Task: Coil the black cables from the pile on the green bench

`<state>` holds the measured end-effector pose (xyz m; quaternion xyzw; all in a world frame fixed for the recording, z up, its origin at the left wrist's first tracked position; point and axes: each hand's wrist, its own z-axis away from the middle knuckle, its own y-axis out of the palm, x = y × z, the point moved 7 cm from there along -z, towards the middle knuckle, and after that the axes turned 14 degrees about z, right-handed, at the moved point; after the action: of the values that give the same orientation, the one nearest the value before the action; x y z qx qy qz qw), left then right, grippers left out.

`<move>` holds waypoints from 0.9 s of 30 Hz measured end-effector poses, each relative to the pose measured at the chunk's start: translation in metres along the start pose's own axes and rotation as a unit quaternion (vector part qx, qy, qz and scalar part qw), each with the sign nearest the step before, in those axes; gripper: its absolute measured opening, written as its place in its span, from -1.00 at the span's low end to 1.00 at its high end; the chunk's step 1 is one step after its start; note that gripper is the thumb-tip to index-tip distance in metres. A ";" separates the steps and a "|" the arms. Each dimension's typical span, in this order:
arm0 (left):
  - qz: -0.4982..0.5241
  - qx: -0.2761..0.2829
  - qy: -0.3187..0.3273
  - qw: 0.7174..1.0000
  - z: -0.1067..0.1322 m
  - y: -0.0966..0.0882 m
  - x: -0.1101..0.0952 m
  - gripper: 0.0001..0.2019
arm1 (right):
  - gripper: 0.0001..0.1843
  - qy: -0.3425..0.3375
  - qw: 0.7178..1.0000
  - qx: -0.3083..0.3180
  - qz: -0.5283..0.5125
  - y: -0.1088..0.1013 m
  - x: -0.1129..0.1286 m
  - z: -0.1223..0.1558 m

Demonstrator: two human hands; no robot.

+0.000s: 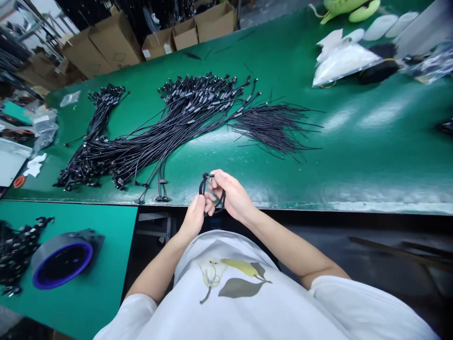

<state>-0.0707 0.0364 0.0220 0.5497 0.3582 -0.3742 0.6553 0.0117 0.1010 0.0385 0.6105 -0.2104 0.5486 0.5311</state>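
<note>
Left hand (193,217), right hand (226,192): both grasping a looped black cable (203,185) above the near edge of the green workbench (371,160). Bundled black cable harnesses (187,118) lie farther on, left of centre.

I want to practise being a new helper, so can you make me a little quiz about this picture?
1. What are the left hand and right hand holding?
a) a black cable loop
b) a cardboard box
c) a white bag

2. True or false: the bundle of black cables lies on the green bench top.

3. What colour is the ring on the round grey object on the smaller green table?

Key: 1. a; 2. true; 3. blue
</note>
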 end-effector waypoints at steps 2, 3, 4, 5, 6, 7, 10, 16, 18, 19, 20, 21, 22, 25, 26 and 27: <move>-0.079 0.031 -0.010 0.996 0.001 -0.003 0.006 -0.56 | -0.57 -0.004 1.000 -0.017 -0.006 0.002 -0.001 0.003; -0.112 0.038 -0.016 0.993 0.001 -0.006 0.008 -0.55 | -0.54 -0.002 1.000 -0.021 0.000 0.003 -0.003 0.005; -0.140 0.041 -0.022 0.989 0.001 -0.010 0.011 -0.53 | -0.51 0.002 1.000 -0.021 0.011 0.004 -0.006 0.006; -0.164 0.044 -0.029 0.985 0.001 -0.013 0.014 -0.52 | -0.50 0.006 0.999 -0.020 0.024 0.006 -0.009 0.007; -0.185 0.049 -0.036 0.981 0.001 -0.016 0.016 -0.49 | -0.49 0.009 0.999 -0.022 0.033 0.006 -0.013 0.008; -0.203 0.058 -0.043 0.976 0.001 -0.017 0.019 -0.47 | -0.50 0.011 0.999 -0.027 0.034 0.007 -0.016 0.008; -0.210 0.093 -0.047 0.972 0.002 -0.013 0.022 -0.46 | -0.51 0.010 0.999 -0.042 -0.007 0.008 -0.019 0.006; 0.076 0.083 -0.189 0.975 0.014 0.015 0.032 -0.48 | -0.46 -0.021 0.998 0.036 0.049 0.010 0.003 -0.002; 0.145 0.056 -0.215 0.964 0.015 0.017 0.033 -0.48 | -0.42 -0.112 0.974 0.046 0.193 0.000 0.026 -0.001; 0.147 0.033 -0.207 0.967 0.013 0.014 0.031 -0.48 | -0.42 -0.181 0.940 0.047 0.286 -0.003 0.039 0.002; 0.131 0.013 -0.192 0.973 0.010 0.008 0.028 -0.48 | -0.42 -0.254 0.886 0.058 0.384 -0.003 0.050 0.007; 0.099 0.004 -0.179 0.979 0.008 0.003 0.025 -0.47 | -0.43 -0.319 0.814 0.082 0.478 -0.001 0.056 0.014; 0.054 0.012 -0.174 0.983 0.005 -0.002 0.023 -0.46 | -0.46 -0.366 0.733 0.119 0.561 0.004 0.054 0.021; -0.101 0.083 -0.180 0.975 0.003 -0.006 0.017 -0.48 | -0.57 -0.372 0.525 0.250 0.724 0.009 0.024 0.034; -0.151 0.107 -0.179 0.966 0.003 -0.005 0.015 -0.51 | -0.59 -0.341 0.486 0.272 0.757 0.007 0.014 0.036; -0.200 0.125 -0.174 0.956 0.003 -0.004 0.012 -0.55 | -0.61 -0.304 0.465 0.286 0.780 0.004 0.005 0.036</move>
<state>-0.0690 0.0318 0.0100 0.4705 0.2918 -0.6291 0.5456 0.0261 0.0692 0.0512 0.4387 -0.5785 0.5447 -0.4197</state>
